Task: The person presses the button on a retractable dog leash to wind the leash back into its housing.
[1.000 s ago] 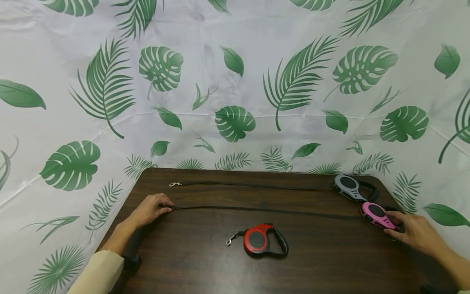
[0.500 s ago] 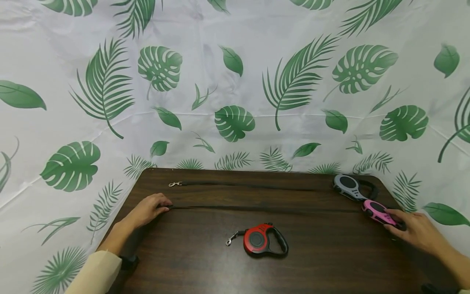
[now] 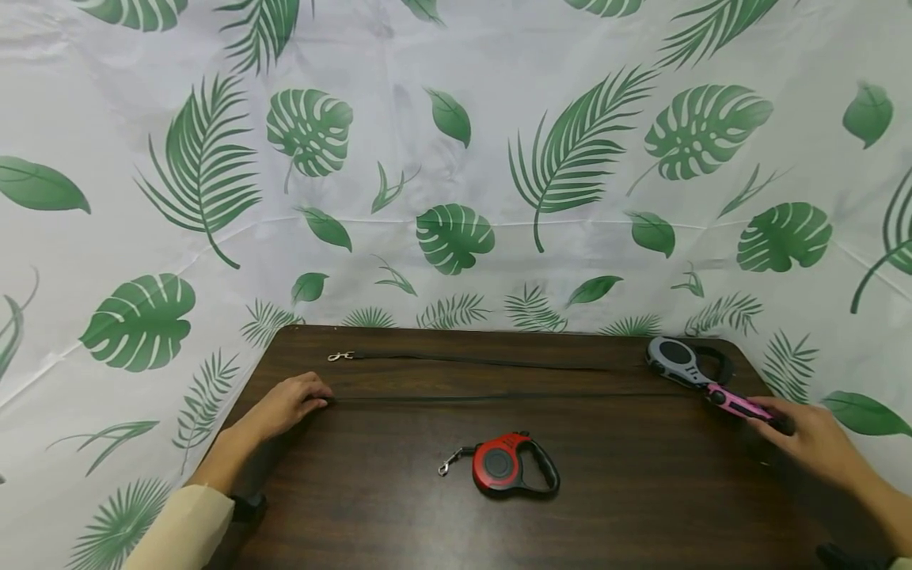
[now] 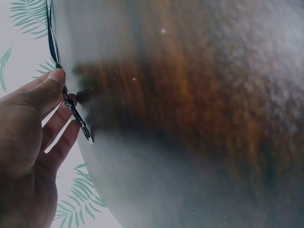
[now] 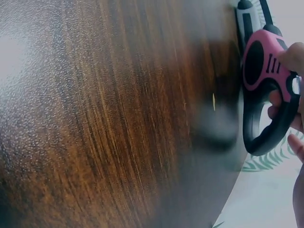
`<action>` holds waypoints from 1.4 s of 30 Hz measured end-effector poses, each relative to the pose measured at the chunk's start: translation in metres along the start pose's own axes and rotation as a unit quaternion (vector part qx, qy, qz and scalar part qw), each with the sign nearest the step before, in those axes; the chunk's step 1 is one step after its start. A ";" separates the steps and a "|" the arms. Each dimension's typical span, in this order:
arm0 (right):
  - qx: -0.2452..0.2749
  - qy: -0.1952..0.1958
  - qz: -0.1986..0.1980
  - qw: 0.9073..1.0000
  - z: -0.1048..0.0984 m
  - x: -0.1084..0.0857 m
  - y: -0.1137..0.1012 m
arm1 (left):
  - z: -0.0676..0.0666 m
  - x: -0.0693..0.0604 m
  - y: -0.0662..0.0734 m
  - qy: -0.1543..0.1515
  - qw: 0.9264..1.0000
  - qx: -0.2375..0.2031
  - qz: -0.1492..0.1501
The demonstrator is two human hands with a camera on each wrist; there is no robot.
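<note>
My right hand (image 3: 819, 439) grips a pink and black retractable dog leash (image 3: 737, 404) at the table's right side, its casing tilted onto its edge. In the right wrist view, fingers pass through the black handle loop (image 5: 251, 135) of that leash. From the casing a thin black cord (image 3: 499, 397) runs taut across to my left hand (image 3: 288, 405) near the left edge. Thumb and fingers there pinch the cord's end, and in the left wrist view the metal clip (image 4: 80, 121) hangs below the thumb.
A red retractable leash (image 3: 496, 465) lies mid-table with its short clip end to the left. Behind, a grey leash (image 3: 675, 360) rests at the far right corner, its cord (image 3: 484, 362) drawn out to a clip (image 3: 340, 356). A leaf-printed cloth (image 3: 456, 158) hangs behind the table.
The pink leash has tilted from lying flatter to standing on its edge. Its cord has become straighter and shifted toward the back. My left hand has moved slightly left.
</note>
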State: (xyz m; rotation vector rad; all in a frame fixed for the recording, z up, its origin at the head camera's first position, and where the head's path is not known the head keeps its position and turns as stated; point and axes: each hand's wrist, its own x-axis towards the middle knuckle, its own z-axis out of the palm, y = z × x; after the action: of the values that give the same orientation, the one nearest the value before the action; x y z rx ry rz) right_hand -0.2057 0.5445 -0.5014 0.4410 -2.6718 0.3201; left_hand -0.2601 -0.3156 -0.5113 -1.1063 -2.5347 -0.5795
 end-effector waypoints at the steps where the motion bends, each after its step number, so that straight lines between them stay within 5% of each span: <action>1: 0.005 -0.005 0.009 1.000 0.000 0.000 -0.001 | 0.000 0.000 0.000 0.000 1.000 0.001 0.000; 10: 0.037 -0.008 0.068 0.997 -0.004 0.004 -0.003 | -0.004 0.004 0.002 0.002 1.000 -0.001 -0.009; 17: 0.060 -0.048 0.167 0.983 -0.009 0.012 -0.009 | -0.008 0.006 0.002 0.018 1.000 -0.006 -0.001; 25: 0.098 -0.022 0.189 0.977 -0.010 0.014 -0.004 | -0.013 0.006 0.002 0.019 1.000 -0.013 -0.005; 34: 0.197 -0.018 0.251 0.947 -0.021 0.012 0.000 | -0.020 0.010 0.004 0.019 0.999 -0.031 -0.012; 42: 0.243 -0.004 0.253 0.936 -0.024 0.015 -0.004 | -0.021 0.008 0.005 0.045 0.999 -0.031 -0.005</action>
State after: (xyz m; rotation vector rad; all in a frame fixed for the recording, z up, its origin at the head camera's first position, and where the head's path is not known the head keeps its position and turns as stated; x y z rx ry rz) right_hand -0.2087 0.5443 -0.4731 -0.1293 -2.6599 1.1462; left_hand -0.2590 -0.3175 -0.4883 -1.0656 -2.4616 -0.6990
